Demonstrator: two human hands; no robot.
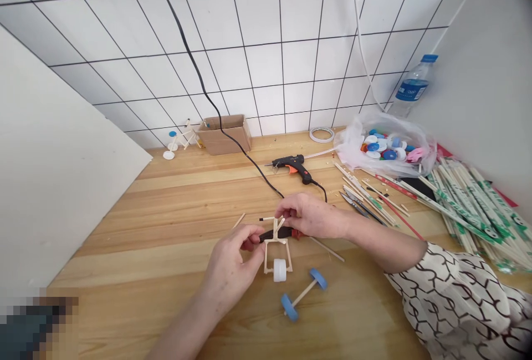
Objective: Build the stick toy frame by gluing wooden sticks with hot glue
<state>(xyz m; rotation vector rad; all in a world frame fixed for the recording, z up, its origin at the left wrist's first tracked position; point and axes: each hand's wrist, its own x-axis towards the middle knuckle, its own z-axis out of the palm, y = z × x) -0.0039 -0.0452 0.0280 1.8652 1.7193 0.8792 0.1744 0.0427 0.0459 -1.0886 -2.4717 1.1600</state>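
Note:
My left hand (235, 263) and my right hand (310, 216) both pinch a small frame of wooden sticks (276, 238) held just above the wooden table (166, 227). A white bottle cap (280, 270) sits as a wheel at the frame's lower end. A dark, red-handled tool (282, 233) lies across the frame between my fingers; which hand grips it is unclear. Just below the frame lies a stick axle with two blue caps (303, 294). My right forearm wears a patterned sleeve (457, 299).
A black and orange glue gun (293, 165) lies behind my hands, its cable running up the tiled wall. A bag of bottle caps (386, 147), a water bottle (411, 88), wrapped chopsticks (469, 205), a tape roll (321, 134), a cardboard box (224, 134) and a finished stick model (178, 139) stand around.

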